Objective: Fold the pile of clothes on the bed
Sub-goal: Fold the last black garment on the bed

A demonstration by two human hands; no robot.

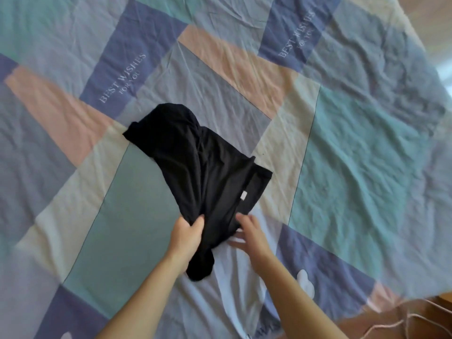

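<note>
Underneath, patchwork bedspread (342, 148), white cloth (234, 285) beneath black garment (208, 172), cord (391, 321) bottom right.

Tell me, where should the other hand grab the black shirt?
Probably the near edge of the black shirt, right of where the left hand already pinches it. The right hand hovers open there. Come from the near side: that edge lies loose and bunched, while the far end rests on the bed.
</note>
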